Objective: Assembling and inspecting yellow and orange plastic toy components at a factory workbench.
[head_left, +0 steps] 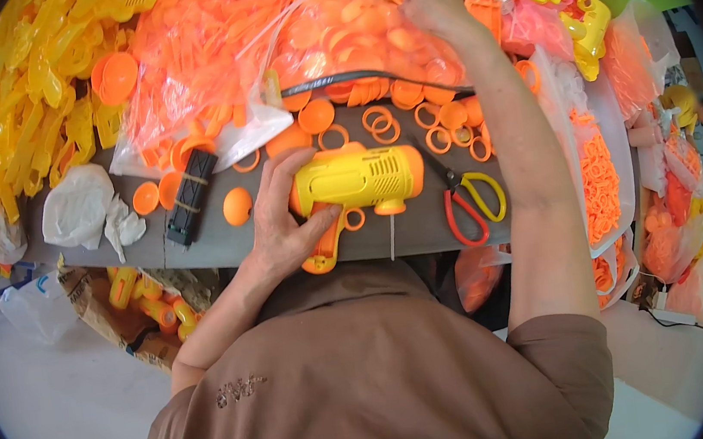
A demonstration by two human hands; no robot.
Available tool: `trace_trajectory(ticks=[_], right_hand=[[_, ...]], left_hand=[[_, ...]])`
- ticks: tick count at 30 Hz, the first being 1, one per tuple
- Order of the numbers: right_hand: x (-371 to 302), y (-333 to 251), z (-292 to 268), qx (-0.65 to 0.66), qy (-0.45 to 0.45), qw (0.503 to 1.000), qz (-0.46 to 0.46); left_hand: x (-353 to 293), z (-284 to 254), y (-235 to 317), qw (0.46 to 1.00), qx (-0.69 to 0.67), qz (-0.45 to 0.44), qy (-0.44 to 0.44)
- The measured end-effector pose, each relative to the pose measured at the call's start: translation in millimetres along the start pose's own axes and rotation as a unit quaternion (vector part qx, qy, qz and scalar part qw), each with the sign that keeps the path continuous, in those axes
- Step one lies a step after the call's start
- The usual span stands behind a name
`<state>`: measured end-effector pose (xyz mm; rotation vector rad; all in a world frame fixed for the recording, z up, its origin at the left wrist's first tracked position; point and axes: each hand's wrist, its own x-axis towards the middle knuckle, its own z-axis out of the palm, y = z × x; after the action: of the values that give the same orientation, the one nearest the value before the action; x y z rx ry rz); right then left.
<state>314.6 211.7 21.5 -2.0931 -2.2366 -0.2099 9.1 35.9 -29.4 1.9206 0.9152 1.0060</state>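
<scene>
one yellow toy body (355, 177), hard moulded plastic, barrel-shaped w/ ribbed vents, is in the l hand (283, 223), fingers & thumb wrapped round its left end. long axis runs approx left-right; orange-rimmed end pts right, away from that hand, orange grip (323, 254) juts down past the thumb. r hand (436, 12), well beyond, is curled beside a clear crinkly bag (363, 19) of orange rounds (337, 43); can't tell if it's got anything. red/yellow-handled scissors (456, 181) right of the l hand.

On my table (230, 252) I see the scissors (454, 180) with one red and one yellow handle at right, and at left a long black block (191, 194) near the crumpled white wrapping (77, 207).
</scene>
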Motion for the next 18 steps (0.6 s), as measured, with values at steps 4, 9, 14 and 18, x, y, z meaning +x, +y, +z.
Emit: trace_trajectory(ticks=[4,9,14,18], right_hand=[[-20,26,14,0.072,0.185,0.974,-0.112],[-41,24,-20,0.251,0.087,0.964,-0.028],[-70,-28,-64,0.33,0.132,0.934,-0.033],[-81,-40,-65,0.342,0.159,0.924,-0.059]], left_hand=[[0,0,-3,0.998,-0.051,-0.026,-0.002],[2,1,-5,0.997,-0.071,-0.011,-0.012],[-2,0,-4,0.998,-0.059,0.0,0.015],[-3,-6,2,0.995,0.026,0.077,0.053]])
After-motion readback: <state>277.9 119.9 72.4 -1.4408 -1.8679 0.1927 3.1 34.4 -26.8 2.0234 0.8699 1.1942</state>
